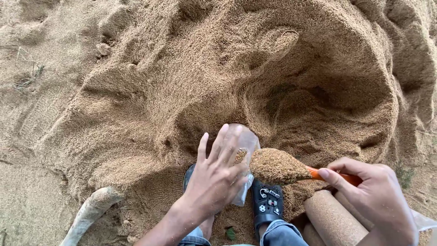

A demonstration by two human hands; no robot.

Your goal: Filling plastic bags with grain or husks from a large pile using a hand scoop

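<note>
View from above a person crouched at a sand pile point(282, 82). The left hand point(214, 180), fingers spread, grips a clear plastic bag point(241, 141) from the near side and holds its mouth upward. The right hand point(378, 196) is closed around the orange handle point(346, 177) of a scoop point(277, 166), thumb on top; the scoop is heaped with sand and sits just beside the bag's mouth, between the two hands. Below the left hand, two dark clogs point(267, 205) rest on the sand. Under the right hand lie filled, sand-packed bags point(334, 218), rolled into cylinders. A pale curved root or pipe point(91, 212) lies well left of the left hand.
</note>
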